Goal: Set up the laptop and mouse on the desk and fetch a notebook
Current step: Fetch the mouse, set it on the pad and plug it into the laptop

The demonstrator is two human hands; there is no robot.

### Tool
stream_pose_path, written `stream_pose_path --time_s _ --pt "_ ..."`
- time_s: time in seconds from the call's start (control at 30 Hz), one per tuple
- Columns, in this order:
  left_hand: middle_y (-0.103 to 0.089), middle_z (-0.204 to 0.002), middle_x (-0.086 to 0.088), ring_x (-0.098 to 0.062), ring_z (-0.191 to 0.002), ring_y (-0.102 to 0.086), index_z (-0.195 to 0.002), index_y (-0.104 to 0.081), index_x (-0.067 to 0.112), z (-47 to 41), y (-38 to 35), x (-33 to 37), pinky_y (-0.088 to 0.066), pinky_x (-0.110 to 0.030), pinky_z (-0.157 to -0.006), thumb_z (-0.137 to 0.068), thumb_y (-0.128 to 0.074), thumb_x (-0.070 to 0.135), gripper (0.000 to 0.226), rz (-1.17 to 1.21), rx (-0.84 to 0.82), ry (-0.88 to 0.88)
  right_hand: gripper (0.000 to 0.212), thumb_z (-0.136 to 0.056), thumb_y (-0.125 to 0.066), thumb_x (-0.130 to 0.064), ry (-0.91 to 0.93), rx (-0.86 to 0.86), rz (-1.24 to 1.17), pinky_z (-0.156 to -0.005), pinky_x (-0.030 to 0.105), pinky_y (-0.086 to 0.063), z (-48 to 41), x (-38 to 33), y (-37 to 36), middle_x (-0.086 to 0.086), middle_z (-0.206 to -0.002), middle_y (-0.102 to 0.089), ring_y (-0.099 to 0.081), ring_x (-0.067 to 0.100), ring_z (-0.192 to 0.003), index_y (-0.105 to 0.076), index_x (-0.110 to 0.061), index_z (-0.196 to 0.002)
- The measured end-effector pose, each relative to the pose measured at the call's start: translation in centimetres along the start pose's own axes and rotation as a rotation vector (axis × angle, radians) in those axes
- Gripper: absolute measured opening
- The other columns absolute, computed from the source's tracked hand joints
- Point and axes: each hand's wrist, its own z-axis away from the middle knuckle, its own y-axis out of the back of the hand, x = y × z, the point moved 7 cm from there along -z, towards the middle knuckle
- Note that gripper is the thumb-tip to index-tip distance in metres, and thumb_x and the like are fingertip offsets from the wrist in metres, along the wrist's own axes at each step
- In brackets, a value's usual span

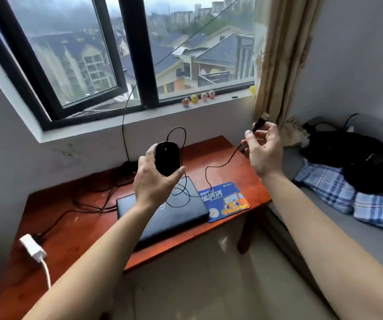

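Holding mouse (166, 158) in left hand (153, 183) | right hand (265, 151) pinching USB plug (261, 121)

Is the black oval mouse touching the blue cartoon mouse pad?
Apart. The head view shows the left hand holding the black mouse in the air; the blue pad lies on the desk.

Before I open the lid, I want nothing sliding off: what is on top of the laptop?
Only loops of the black mouse cable show over the closed laptop lid; touching it or hanging, unclear. The left hand hides part of the lid.
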Motion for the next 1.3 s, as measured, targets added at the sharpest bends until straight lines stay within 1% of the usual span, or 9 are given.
stream_pose_path --time_s 0.17,0.4,0.57,0.67,0.77,0.93,1.0,1.13,1.3 --pt "-0.055 -0.121 -0.001 -0.022 -0.106 -0.058 -0.141 -0.044 0.029 -6.3 -4.6 -1.5 -0.048 -0.034 -0.092 -0.067 -0.084 0.049 0.086 0.004 0.003 0.011 0.012 -0.091 -0.061 -0.028 0.017 0.025 -0.026 -0.078 0.052 -0.060 -6.3 3.6 -3.6 0.002 -0.094 -0.068 -0.075 0.019 -0.078 -0.053 -0.035 -0.096" --pt "-0.055 -0.117 0.001 -0.019 -0.109 -0.057 -0.137 -0.046 0.032 -14.9 -13.6 -2.4 -0.044 -0.033 -0.096 -0.067 -0.084 0.049 0.081 -0.011 0.034 0.124 0.014 -0.080 -0.064 -0.037 -0.049 -0.111 -0.136 -0.085 0.059 -0.057 -18.0 10.7 -8.6 -0.011 -0.075 -0.072 -0.075 0.022 -0.084 -0.051 -0.035 -0.086" --pt "-0.052 -0.118 0.004 -0.021 -0.110 -0.057 -0.136 -0.042 0.034 -20.4 -19.5 -0.7 -0.044 -0.035 -0.098 -0.068 -0.084 0.045 0.081 0.005 0.128 0.196 0.014 -0.074 -0.064 -0.045 -0.077 -0.200 -0.171 -0.085 0.058 -0.056 -27.2 12.4 -10.2 -0.002 -0.077 -0.070 -0.074 0.027 -0.083 -0.053 -0.039 -0.079" --pt "-0.047 -0.127 0.003 -0.017 -0.110 -0.053 -0.139 -0.037 0.032 -22.7 -21.8 0.9 -0.042 -0.028 -0.095 -0.074 -0.084 0.035 0.080 0.073 0.239 0.181 0.016 -0.082 -0.069 -0.029 -0.052 -0.223 -0.227 -0.085 0.057 -0.056 -32.0 13.2 -11.0 -0.005 -0.076 -0.065 -0.072 0.028 -0.081 -0.053 -0.031 -0.081" --pt "-0.045 -0.130 0.000 -0.007 -0.106 -0.047 -0.142 -0.036 0.025 -22.9 -23.2 1.5 -0.036 -0.009 -0.090 -0.077 -0.083 0.025 0.080 0.097 0.329 0.131 0.018 -0.085 -0.068 -0.018 -0.066 -0.222 -0.283 -0.083 0.058 -0.054 -34.0 14.4 -11.6 0.006 -0.082 -0.064 -0.067 0.032 -0.079 -0.052 -0.025 -0.081" --pt "-0.043 -0.131 -0.004 -0.003 -0.107 -0.045 -0.143 -0.037 0.019 -21.1 -26.1 -0.3 -0.032 -0.003 -0.094 -0.078 -0.081 0.019 0.079 0.017 0.397 0.126 0.022 -0.087 -0.065 -0.003 -0.132 -0.278 -0.394 -0.094 0.052 -0.057 -34.0 19.4 -12.7 0.011 -0.087 -0.065 -0.071 0.036 -0.093 -0.051 -0.019 -0.079" --pt "-0.042 -0.127 -0.001 -0.003 -0.104 -0.045 -0.144 -0.037 0.020 -19.3 -28.3 -2.4 -0.036 -0.009 -0.094 -0.077 -0.082 0.021 0.081 -0.031 0.316 0.215 0.022 -0.086 -0.065 -0.005 -0.204 -0.300 -0.345 -0.089 0.047 -0.058 -32.8 22.6 -12.9 0.004 -0.086 -0.067 -0.074 0.031 -0.092 -0.053 -0.022 -0.079" --pt "-0.050 -0.125 -0.007 -0.027 -0.106 -0.057 -0.144 -0.033 0.029 -13.8 -33.9 -7.4 -0.047 -0.036 -0.087 -0.076 -0.079 0.036 0.082 -0.201 -0.023 0.474 0.023 -0.079 -0.065 -0.022 -0.397 -0.423 -0.100 -0.091 0.054 -0.057 -27.8 31.4 -12.6 -0.002 -0.085 -0.070 -0.075 0.030 -0.091 -0.058 -0.043 -0.072" --pt "-0.050 -0.122 -0.002 -0.031 -0.104 -0.062 -0.141 -0.030 0.034 -6.7 -38.7 -11.4 -0.047 -0.035 -0.078 -0.079 -0.072 0.049 0.077 -0.364 -0.352 0.670 0.021 -0.078 -0.071 -0.018 -0.596 -0.686 0.223 -0.089 0.055 -0.057 -20.0 41.9 -10.1 0.003 -0.093 -0.073 -0.072 0.029 -0.093 -0.063 -0.038 -0.081"
